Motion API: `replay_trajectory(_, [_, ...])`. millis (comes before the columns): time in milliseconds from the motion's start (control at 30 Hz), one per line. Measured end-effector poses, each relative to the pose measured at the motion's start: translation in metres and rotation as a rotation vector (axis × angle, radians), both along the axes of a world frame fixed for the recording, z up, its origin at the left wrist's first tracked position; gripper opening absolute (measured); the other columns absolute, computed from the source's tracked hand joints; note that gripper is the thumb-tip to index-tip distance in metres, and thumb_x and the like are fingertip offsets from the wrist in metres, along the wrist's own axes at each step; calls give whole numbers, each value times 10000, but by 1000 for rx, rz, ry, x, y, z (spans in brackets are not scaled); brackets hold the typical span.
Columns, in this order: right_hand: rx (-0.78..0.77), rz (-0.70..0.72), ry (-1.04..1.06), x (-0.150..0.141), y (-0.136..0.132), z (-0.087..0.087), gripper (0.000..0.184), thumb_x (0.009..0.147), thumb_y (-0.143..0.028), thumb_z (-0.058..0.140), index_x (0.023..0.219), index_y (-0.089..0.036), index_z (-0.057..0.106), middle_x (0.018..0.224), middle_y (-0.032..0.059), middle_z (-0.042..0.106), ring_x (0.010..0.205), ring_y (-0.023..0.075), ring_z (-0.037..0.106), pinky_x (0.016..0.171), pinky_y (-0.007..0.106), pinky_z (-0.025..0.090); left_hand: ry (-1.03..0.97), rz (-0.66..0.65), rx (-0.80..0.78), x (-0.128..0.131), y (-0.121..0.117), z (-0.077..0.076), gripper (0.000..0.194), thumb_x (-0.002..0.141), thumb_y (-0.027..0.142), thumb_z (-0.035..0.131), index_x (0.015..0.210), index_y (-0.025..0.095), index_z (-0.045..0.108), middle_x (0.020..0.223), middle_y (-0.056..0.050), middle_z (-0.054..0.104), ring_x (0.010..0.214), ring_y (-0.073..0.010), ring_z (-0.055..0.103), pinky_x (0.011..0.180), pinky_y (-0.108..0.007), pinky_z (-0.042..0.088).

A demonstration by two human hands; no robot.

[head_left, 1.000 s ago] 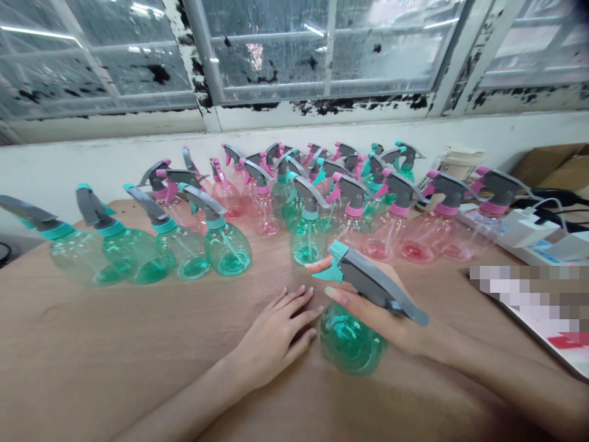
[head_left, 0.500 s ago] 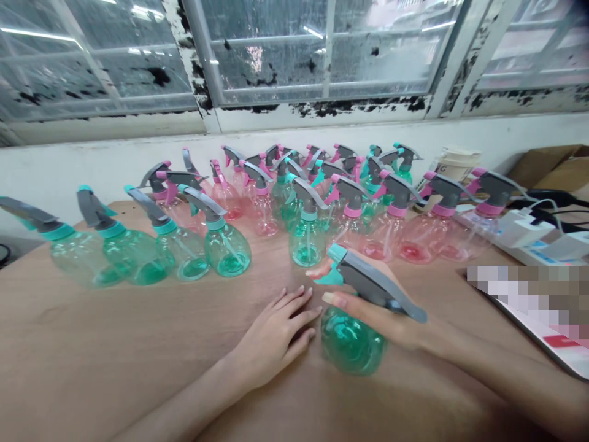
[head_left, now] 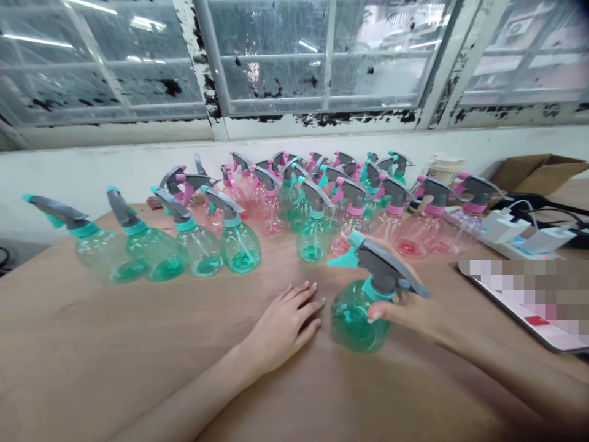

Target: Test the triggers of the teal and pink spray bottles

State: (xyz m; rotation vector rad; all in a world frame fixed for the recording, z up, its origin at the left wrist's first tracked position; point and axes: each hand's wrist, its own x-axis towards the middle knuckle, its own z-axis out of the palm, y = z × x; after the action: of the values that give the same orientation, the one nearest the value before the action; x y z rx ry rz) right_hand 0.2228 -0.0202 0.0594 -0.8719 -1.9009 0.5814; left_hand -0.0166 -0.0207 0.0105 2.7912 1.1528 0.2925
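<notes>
A green spray bottle (head_left: pixel 363 322) with a grey and teal trigger head stands slightly tilted in front of me. My right hand (head_left: pixel 411 312) is closed round its neck from the right, thumb on the near side; the other fingers are mostly hidden behind the bottle. Flat on the table, fingers stretched out, my left hand (head_left: pixel 288 322) holds nothing and lies just left of that bottle, apart from it. Beyond my hands stands another green spray bottle (head_left: pixel 313 236). To the left is a row of several more, the nearest being a green spray bottle (head_left: pixel 240 245).
Several pink spray bottles (head_left: pixel 414 233) stand on the wooden table (head_left: pixel 115 344) at the back right, with more crowded behind. A white power strip (head_left: pixel 510 245) with plugs, a tablet-like device (head_left: pixel 519 307), a paper cup (head_left: pixel 444 169) and a cardboard box (head_left: pixel 538 175) are at the right.
My right hand has shifted its hold from over the spray head down to the neck, and the bottle sits more upright. My left hand stays flat. The view has shifted slightly.
</notes>
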Motion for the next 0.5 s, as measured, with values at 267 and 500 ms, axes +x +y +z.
replay_trajectory(267, [73,-255,-367,18,-34,-4,438,773,-523,694,1081,-242,561,903,42,648,804,238,641,686,365,537,-78,-15,36,-27,-9,-4,347,974,260,487,1307,194,561,1435,-106,501,1346,-282,429,1106,-524,340])
replay_trajectory(500, [90,-285,-425,-18,-10,-5,482,789,-624,616,1003,-192,604,786,45,644,613,185,563,570,321,465,-583,-87,228,-38,-29,6,190,904,100,462,969,171,626,756,-27,685,664,-146,647,633,-245,525])
